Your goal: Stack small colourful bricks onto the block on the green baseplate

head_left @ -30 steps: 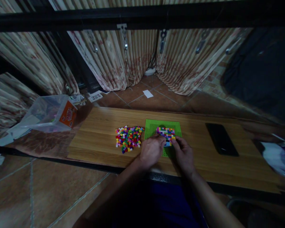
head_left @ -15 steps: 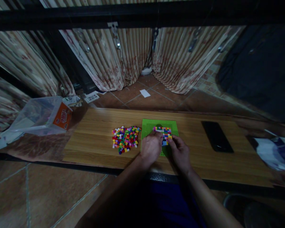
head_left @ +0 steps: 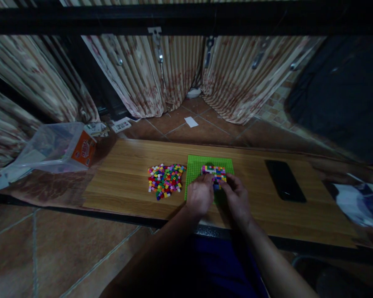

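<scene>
Between the long edges of the surface (head_left: 127,165), a curled left grip (head_left: 200,193) and slightly parted right grip (head_left: 237,198) touch the brick panel (head_left: 216,170) on the green baseplate (head_left: 192,164) at either side, though whether either clasps it I cannot tell.

The person's forearms (head_left: 161,244) converge on the green baseplate (head_left: 194,165), left hand (head_left: 200,195) curled with its back up, right hand's (head_left: 237,198) fingers bent inward.
</scene>
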Demonstrator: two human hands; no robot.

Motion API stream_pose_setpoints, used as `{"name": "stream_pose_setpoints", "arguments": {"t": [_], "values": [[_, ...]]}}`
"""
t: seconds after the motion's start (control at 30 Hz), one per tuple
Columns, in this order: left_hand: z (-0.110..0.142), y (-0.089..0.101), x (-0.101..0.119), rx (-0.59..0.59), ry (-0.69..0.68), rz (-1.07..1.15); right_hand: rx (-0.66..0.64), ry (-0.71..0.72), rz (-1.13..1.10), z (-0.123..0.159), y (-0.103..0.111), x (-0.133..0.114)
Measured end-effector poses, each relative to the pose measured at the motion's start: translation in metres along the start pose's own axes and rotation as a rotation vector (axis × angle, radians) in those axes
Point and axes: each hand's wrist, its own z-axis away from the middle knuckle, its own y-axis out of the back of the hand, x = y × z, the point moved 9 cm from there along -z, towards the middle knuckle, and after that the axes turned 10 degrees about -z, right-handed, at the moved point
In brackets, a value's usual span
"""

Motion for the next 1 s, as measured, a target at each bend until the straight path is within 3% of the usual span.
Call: {"name": "stream_pose_setpoints", "arguments": {"t": [0.27,1.0], "values": [[-0.001,-0.004,-0.001,0.003,0.007,-0.001,0.043,-0.043,0.217,-0.010,-0.003,0.007],[0.003,-0.004,-0.001,0.008,-0.013,0.038,0.025,-0.019,0.285,-0.009,-0.007,-0.001]]}}
